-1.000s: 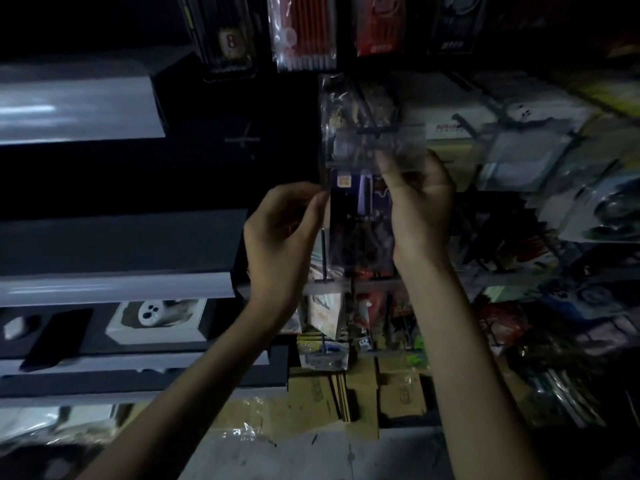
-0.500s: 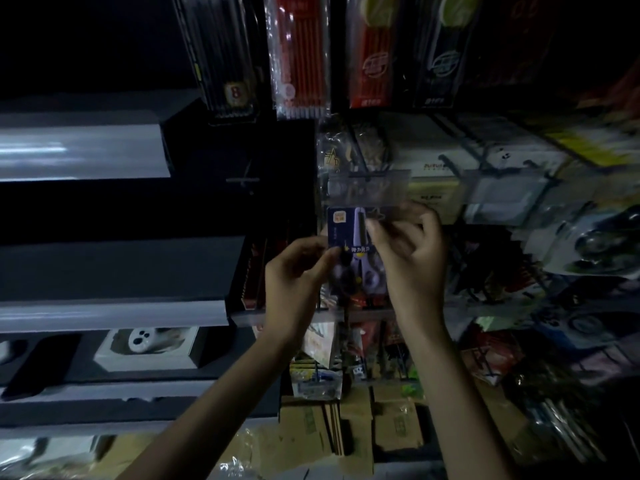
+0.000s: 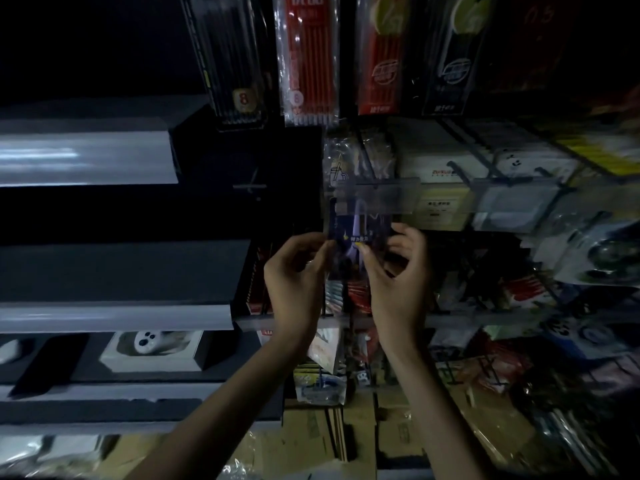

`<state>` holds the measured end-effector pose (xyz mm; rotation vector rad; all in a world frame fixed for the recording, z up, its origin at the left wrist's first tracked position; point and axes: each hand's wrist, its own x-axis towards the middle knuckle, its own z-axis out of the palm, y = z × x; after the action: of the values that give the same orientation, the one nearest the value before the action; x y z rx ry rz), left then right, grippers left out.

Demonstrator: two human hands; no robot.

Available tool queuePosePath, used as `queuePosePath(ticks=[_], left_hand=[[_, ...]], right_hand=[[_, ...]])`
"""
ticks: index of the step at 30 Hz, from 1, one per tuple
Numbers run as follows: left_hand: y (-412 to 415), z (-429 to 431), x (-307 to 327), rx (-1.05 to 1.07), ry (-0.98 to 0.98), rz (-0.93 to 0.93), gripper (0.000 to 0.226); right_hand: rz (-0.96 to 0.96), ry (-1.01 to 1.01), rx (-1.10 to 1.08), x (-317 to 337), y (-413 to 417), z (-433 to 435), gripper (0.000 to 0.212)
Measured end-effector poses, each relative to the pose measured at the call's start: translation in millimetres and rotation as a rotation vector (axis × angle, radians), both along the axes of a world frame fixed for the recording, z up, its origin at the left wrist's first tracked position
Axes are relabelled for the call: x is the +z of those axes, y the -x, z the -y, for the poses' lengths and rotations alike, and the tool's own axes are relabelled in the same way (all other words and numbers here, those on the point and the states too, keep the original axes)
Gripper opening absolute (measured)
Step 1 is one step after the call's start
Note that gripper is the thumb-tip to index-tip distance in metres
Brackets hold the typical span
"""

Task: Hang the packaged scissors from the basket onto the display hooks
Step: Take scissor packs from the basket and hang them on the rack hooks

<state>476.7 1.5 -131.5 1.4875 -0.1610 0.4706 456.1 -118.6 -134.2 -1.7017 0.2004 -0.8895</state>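
Note:
A packaged pair of scissors, with a blue card and pale handles, is held up against the display just under a clear price strip. My left hand pinches the package's left edge. My right hand pinches its middle with thumb and forefinger. The top of the package is behind the clear strip, and the hook itself is too dark and blurred to make out. The basket is out of view.
Packs of pencils hang above. Grey shelves run along the left, one holding a white boxed item. More hooks with packaged goods fill the right. Cardboard boxes stand below.
Both hands have stayed on the package while the view tilted up; the package now sits higher against the clear strip, and my right fingers have slid lower on it.

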Motion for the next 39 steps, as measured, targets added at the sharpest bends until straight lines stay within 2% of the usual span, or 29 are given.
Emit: queuePosePath(ticks=[15, 17, 20, 23, 25, 30, 34, 39], left_hand=[[-26.5, 10.9, -6.5, 0.106, -0.056, -0.018, 0.003], [-28.0, 10.6, -11.8, 0.117, -0.081, 0.005, 0.009], [-32.5, 10.7, -23.5, 0.106, -0.144, -0.009, 0.032], [-33.3, 14.7, -27.4, -0.034, -0.172, -0.051, 0.044], [-32.7, 18.1, -27.8, -0.120, -0.181, -0.073, 0.045], [-27.3, 26.7, -24.1, -0.137, -0.249, -0.081, 0.028], [-30.5, 25.6, -23.2, -0.101, -0.235, -0.032, 0.032], [-35.5, 26.0, -18.3, -0.066, -0.238, 0.006, 0.015]], right_hand=[[-0.025, 0.049, -0.108, -7.9, -29.3, 2.6, 0.049], [-0.020, 0.047, -0.134, -6.7, -27.7, 2.4, 0.049], [-0.052, 0.019, -0.081, -9.9, -24.5, -0.2, 0.053], [-0.124, 0.046, -0.029, -19.8, -26.6, -5.0, 0.065], [-0.158, 0.063, -0.024, -22.9, -30.6, -7.3, 0.065], [-0.188, 0.102, 0.016, -25.4, -40.3, -5.2, 0.066], [-0.193, 0.081, 0.068, -33.0, -47.4, -3.4, 0.078], [-0.122, 0.125, 0.041, -25.9, -55.0, 1.1, 0.062]])
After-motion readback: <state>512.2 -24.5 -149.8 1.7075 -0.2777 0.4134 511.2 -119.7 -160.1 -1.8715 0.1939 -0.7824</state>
